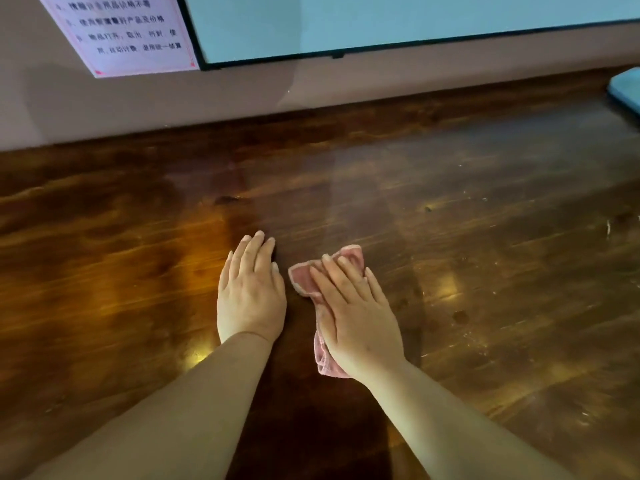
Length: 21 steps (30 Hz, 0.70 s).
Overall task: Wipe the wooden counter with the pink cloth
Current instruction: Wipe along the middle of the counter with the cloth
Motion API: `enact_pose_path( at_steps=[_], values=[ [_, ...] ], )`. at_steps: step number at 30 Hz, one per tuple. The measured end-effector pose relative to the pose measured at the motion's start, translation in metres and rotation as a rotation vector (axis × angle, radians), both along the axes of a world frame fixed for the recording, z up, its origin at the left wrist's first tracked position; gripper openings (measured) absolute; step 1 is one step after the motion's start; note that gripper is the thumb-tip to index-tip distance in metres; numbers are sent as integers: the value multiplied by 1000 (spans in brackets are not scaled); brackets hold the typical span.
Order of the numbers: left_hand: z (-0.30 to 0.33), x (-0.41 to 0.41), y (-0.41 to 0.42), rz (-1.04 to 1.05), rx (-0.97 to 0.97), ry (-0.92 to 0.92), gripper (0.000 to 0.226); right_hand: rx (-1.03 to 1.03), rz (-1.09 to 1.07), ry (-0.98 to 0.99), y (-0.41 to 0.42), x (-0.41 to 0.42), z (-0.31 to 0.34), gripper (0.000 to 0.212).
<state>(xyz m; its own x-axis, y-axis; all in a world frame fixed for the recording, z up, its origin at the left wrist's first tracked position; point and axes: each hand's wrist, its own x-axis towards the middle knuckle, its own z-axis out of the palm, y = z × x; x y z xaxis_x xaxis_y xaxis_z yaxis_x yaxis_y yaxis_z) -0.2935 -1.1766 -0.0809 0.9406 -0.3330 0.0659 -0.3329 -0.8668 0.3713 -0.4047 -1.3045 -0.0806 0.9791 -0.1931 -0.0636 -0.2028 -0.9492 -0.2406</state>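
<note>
- Head view looks down on the wooden counter [485, 188], dark and glossy, with warm light glinting off the grain.
- Right hand [356, 317] lies flat on the pink cloth [304, 278], fingers straight and spread, palm pressing the bunched fabric onto the wood.
- Pink cloth sits near the middle of the counter, crumpled; one end pokes out past the fingertips, the other end shows beside the wrist.
- Left hand [251, 296] rests just beside the cloth, not touching it, fingers straight and together, palm down on bare wood, holding nothing.
- Both forearms reach in from the lower edge, angled toward each other.
- Pale scuffs and specks dot the counter out to the right.
- Back wall carries a printed notice [128, 32] at upper left and a black-framed board [381, 22] beside it.
- Blue object [627, 90] peeks in at the far right edge; what it is, I cannot tell.
</note>
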Motion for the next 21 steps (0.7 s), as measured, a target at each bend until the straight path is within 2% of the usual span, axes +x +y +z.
enact_pose_path(
  at_steps=[4, 6, 10, 12, 17, 19, 21],
  values=[
    [0, 1, -1, -1, 27, 14, 44, 20, 319, -34, -19, -11, -5, 51],
    [-2, 1, -1, 6, 33, 13, 44, 17, 270, -34, -30, 13, -6, 52],
    [-1, 1, -3, 34, 78, 0, 47, 17, -5, -38, -41, 70, -3, 56],
    [0, 1, -3, 25, 96, -2, 47, -11, 29, -49, -39, 67, -4, 57],
    [-1, 1, -4, 37, 105, -12, 47, -6, 345, -51, -56, 41, -6, 53],
    [-2, 2, -4, 50, 116, -13, 48, 3, 322, -57, -65, 60, -6, 53],
    [-1, 2, -6, 54, 128, -22, 49, 5, 205, -63, -69, 83, -4, 54]
  ],
)
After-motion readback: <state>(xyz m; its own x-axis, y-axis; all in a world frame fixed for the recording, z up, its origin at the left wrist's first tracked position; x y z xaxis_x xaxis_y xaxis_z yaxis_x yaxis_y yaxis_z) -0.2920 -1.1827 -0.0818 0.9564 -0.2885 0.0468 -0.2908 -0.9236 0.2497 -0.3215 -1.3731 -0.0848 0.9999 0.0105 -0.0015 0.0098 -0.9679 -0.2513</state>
